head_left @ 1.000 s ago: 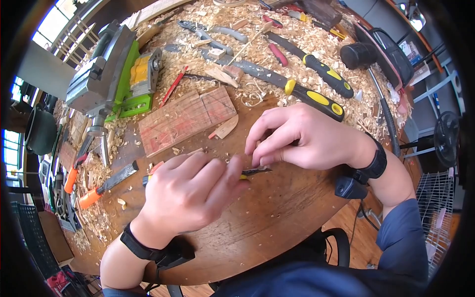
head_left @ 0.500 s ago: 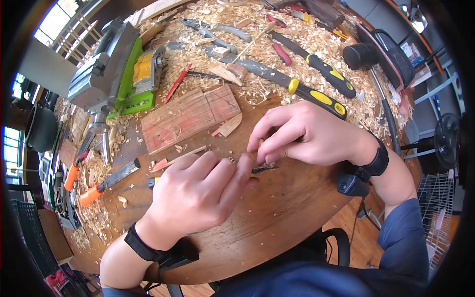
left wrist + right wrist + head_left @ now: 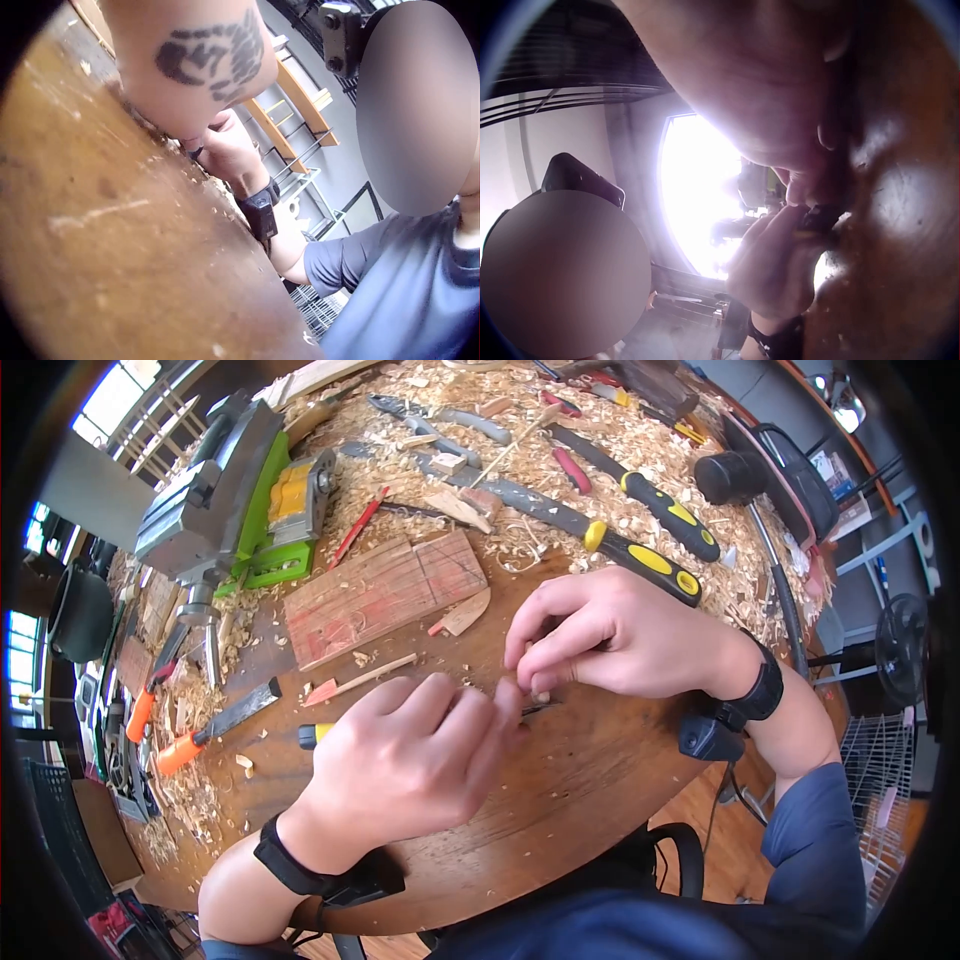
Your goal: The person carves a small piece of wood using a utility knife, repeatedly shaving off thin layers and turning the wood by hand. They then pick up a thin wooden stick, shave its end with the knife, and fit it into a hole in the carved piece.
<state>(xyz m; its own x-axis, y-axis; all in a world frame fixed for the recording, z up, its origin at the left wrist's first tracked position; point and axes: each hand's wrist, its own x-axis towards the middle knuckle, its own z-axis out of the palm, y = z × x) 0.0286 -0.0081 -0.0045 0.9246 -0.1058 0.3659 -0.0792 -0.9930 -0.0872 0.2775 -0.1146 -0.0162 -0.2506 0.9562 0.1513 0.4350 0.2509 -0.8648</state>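
In the head view my left hand (image 3: 405,755) is curled round a black-and-yellow handle (image 3: 309,736), whose end sticks out at its left. A dark blade (image 3: 540,708) shows beyond the fingers, low over the table. My right hand (image 3: 630,635) pinches a small, mostly hidden wooden piece, its fingertips close against the left thumb and forefinger. The left wrist view shows the right hand (image 3: 232,154) beyond the left forearm. In the right wrist view, the left hand (image 3: 776,262) holds a dark tool (image 3: 821,217) beneath the right hand (image 3: 780,97).
A reddish board (image 3: 375,600) lies behind the hands, with a red-tipped stick (image 3: 360,679) nearer. An orange-handled chisel (image 3: 180,753) and a green-and-grey vise (image 3: 190,525) are at left. Rasps (image 3: 645,560), a black mallet (image 3: 728,477) and wood shavings (image 3: 610,510) cover the back.
My left hand has shifted slightly right and downward, uncovering the red-tipped stick and more of the handle's end. The right hand has barely moved, still pinching.
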